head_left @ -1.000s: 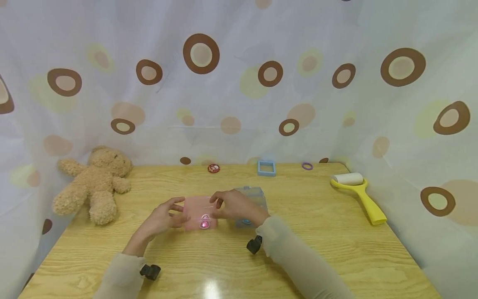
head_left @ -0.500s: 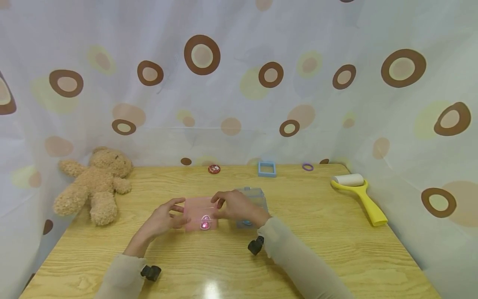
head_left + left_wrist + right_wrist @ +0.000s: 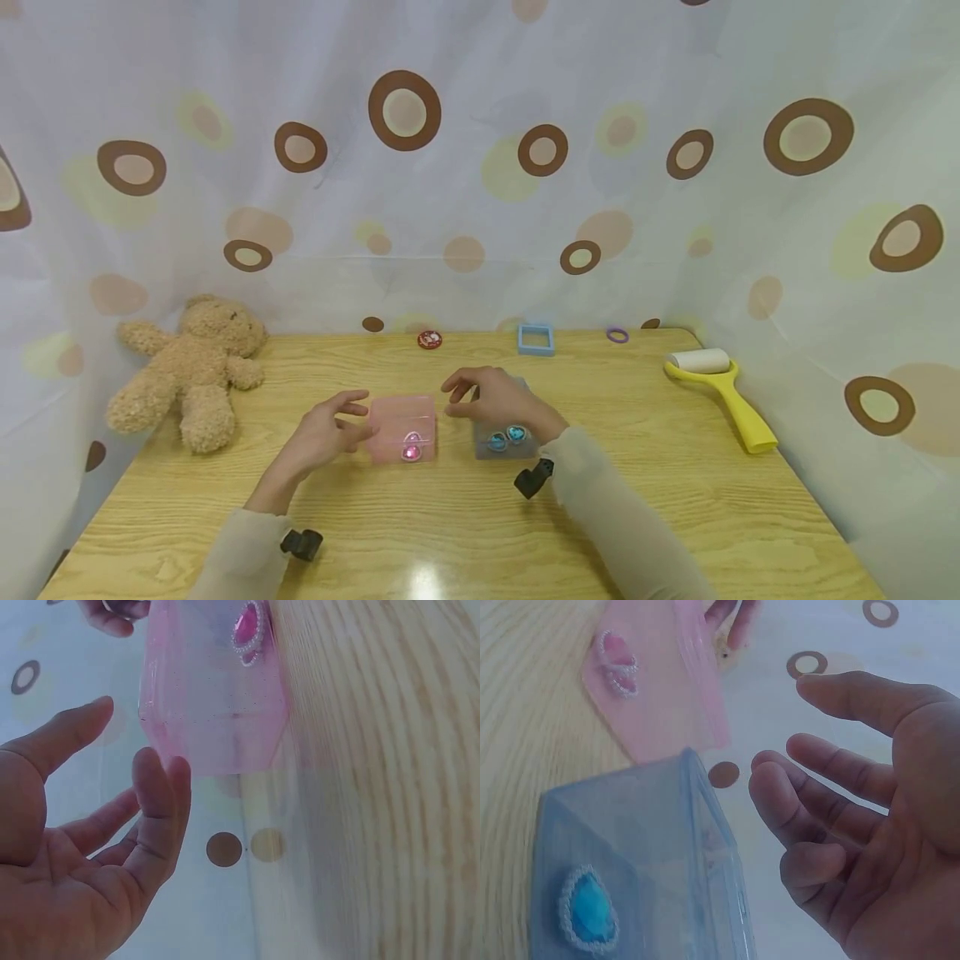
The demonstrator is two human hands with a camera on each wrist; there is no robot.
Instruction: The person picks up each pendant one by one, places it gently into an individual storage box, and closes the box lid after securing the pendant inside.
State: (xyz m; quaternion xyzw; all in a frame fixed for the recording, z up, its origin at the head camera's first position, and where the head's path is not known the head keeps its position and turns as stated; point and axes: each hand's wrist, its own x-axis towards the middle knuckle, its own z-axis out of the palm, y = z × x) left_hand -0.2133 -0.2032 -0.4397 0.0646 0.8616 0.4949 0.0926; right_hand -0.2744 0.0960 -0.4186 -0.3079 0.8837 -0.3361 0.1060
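Wood-grain table [image 3: 675,500], curtained in dotted fabric, carries a fuzzy teddy bear [image 3: 187,367], then the left hand [image 3: 326,433] with fingers spread beside a translucent pink box [image 3: 401,425], the right hand [image 3: 495,400] loose-fingered over a blue box [image 3: 506,440], and a yellow lint roller [image 3: 720,387].

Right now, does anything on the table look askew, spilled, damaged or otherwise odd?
Nothing stands out. The pink box and the blue box sit flat side by side on the table, and nothing looks spilled or broken. Both hands, left hand and right hand, are open beside them, holding nothing.
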